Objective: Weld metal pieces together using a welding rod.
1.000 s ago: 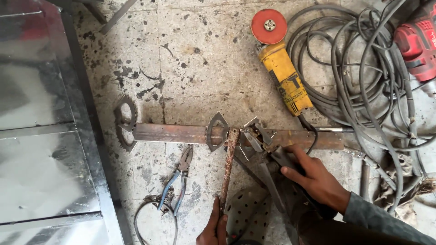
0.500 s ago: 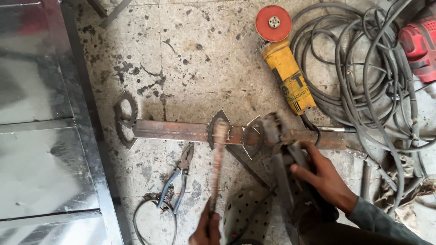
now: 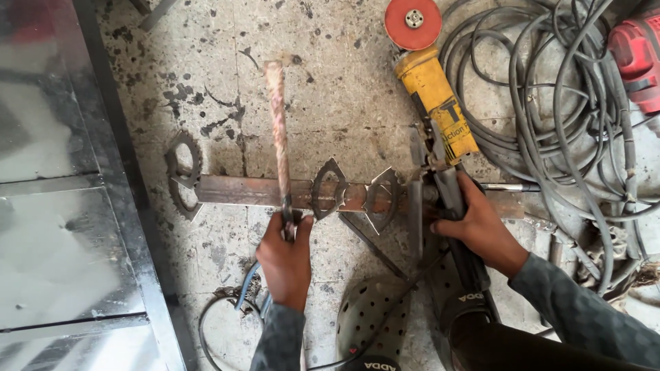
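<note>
Now left hand (image 3: 285,257) gripping rusty hammer (image 3: 278,130), flat bar (image 3: 275,192)

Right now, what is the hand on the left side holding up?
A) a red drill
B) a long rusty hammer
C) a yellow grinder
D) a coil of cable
B: the left hand grips the handle of a long rusty hammer, raised over the flat metal bar, while the yellow grinder lies on the floor.

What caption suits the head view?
Left hand raises a hammer over a rusty bar; right hand grips a clamp.
</note>
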